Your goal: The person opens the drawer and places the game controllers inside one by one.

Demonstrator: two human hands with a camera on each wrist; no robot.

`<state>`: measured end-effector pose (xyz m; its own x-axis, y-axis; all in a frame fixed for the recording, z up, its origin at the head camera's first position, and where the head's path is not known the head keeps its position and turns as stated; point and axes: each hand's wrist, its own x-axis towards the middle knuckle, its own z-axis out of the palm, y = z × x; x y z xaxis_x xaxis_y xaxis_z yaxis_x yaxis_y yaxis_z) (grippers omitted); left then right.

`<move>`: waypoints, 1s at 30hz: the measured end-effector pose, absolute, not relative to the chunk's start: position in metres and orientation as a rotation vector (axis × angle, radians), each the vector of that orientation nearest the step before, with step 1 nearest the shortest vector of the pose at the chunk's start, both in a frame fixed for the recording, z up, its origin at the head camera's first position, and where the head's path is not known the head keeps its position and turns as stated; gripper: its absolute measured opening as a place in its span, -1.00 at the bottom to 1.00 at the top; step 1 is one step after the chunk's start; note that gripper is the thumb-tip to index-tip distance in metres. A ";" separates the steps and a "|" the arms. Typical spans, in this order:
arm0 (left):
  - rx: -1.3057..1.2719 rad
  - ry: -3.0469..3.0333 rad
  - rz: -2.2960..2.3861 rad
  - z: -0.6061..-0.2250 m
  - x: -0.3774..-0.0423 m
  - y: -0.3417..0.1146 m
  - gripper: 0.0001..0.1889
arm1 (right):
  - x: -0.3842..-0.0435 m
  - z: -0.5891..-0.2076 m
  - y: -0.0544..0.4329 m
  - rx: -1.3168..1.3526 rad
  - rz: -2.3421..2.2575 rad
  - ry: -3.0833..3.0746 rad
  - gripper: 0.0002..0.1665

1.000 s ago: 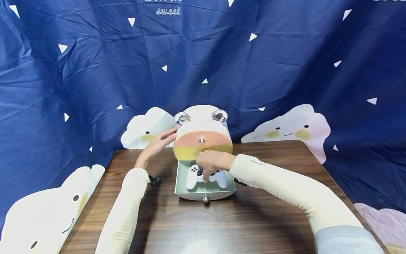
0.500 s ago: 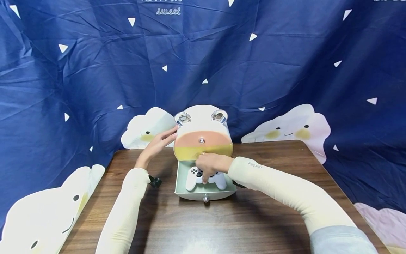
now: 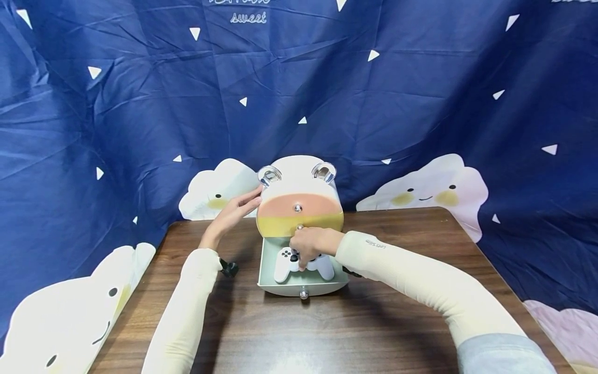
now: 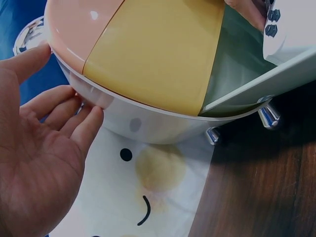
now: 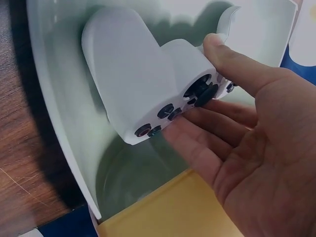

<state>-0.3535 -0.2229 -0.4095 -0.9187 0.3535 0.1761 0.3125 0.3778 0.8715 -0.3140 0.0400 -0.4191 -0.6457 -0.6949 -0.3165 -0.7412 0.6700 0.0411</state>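
A small rounded drawer box point(image 3: 301, 176) with a white shell and two chrome rings on top stands on the table. Its pale green bottom drawer point(image 3: 299, 289) is pulled out, while the coral and yellow drawers above are closed. Inside the green drawer is a white game controller point(image 3: 282, 270), pinched near its middle by my right hand point(image 3: 310, 244). In the right wrist view, thumb and fingers sit on either side of the controller point(image 5: 131, 69). My left hand point(image 3: 233, 210) is spread at the box's left side; its fingertips touch the shell in the left wrist view.
The brown wooden table point(image 3: 299, 332) extends in front and to both sides of the box. Behind it hangs a blue cloth point(image 3: 299, 78) printed with white triangles and smiling clouds. Small chrome feet point(image 4: 269, 116) support the box.
My right hand and the controller have shifted slightly toward the drawer's front, and the yellow drawer's knob now shows. The left hand holds its place.
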 end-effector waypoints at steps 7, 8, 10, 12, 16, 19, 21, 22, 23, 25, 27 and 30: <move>0.618 2.571 1.616 -0.411 -0.354 -0.222 -0.39 | -0.313 -0.418 0.043 -1.151 0.252 2.615 -0.57; 0.621 2.570 1.616 -0.411 -0.355 -0.222 -0.39 | -0.313 -0.417 0.044 -1.161 0.250 2.617 -0.61; 0.622 2.567 1.619 -0.411 -0.355 -0.222 -0.39 | -0.314 -0.414 0.045 -1.189 0.247 2.629 -0.68; 0.621 2.562 1.626 -0.411 -0.355 -0.222 -0.38 | -0.315 -0.411 0.047 -1.223 0.240 2.637 -0.73; 0.611 2.551 1.637 -0.411 -0.355 -0.222 -0.38 | -0.315 -0.404 0.052 -1.287 0.198 2.662 -0.63; 0.614 2.547 1.642 -0.411 -0.355 -0.222 -0.39 | -0.314 -0.399 0.057 -1.349 0.168 2.694 -0.63; 0.617 2.547 1.642 -0.411 -0.355 -0.222 -0.39 | -0.313 -0.396 0.061 -1.401 0.153 2.720 -0.70; 0.618 2.547 1.643 -0.411 -0.355 -0.222 -0.39 | -0.312 -0.394 0.063 -1.423 0.143 2.732 -0.74; 0.618 2.548 1.641 -0.411 -0.355 -0.222 -0.39 | -0.311 -0.392 0.065 -1.447 0.134 2.744 -0.77; 0.618 2.551 1.636 -0.411 -0.355 -0.222 -0.39 | -0.308 -0.388 0.069 -1.488 0.111 2.767 -0.80; 0.618 2.558 1.630 -0.411 -0.355 -0.222 -0.40 | -0.305 -0.385 0.073 -1.532 0.094 2.789 -0.79; 0.618 2.563 1.626 -0.412 -0.356 -0.222 -0.39 | -0.301 -0.382 0.078 -1.578 0.063 2.808 -0.73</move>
<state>-0.3556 -0.2224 -0.4116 -0.9194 0.3534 0.1723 0.3065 0.3697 0.8771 -0.3010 0.0782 -0.3818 -0.5179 -0.8539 0.0506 -0.8508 0.5203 0.0735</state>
